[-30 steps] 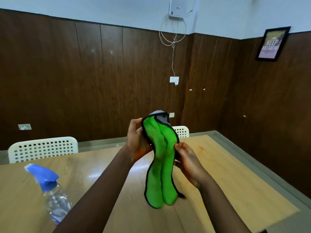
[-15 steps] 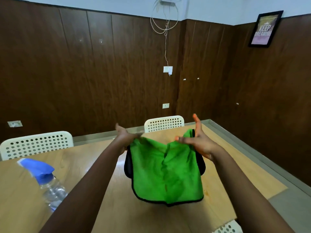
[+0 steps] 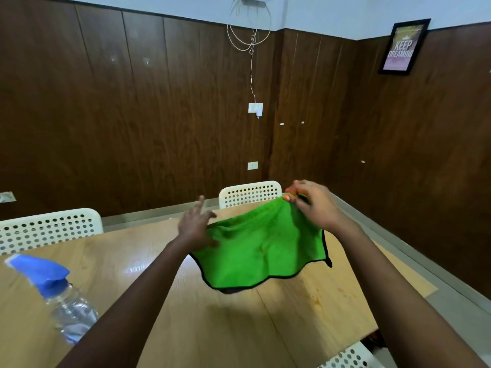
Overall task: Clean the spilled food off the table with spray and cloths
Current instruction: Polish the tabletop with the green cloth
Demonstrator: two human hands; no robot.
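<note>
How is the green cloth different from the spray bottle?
The green cloth is soft, floppy and bright green with a dark edge; the spray bottle is hard, see-through plastic with a blue top. The cloth is held up above the table, pinched by the right hand, with the left hand at its other side; the bottle stands on the table, untouched. The cloth is spread out wide; the bottle is tall and narrow. Both are for cleaning.

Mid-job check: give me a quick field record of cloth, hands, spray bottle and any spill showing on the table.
cloth: green microfibre cloth with black edging, spread open, held above the wooden table
left hand: holds the cloth's left edge, index finger extended
right hand: pinches the cloth's far right corner
bottle: clear plastic spray bottle with blue trigger head, near left, untouched
spill: faint orange specks under the right forearm
</note>
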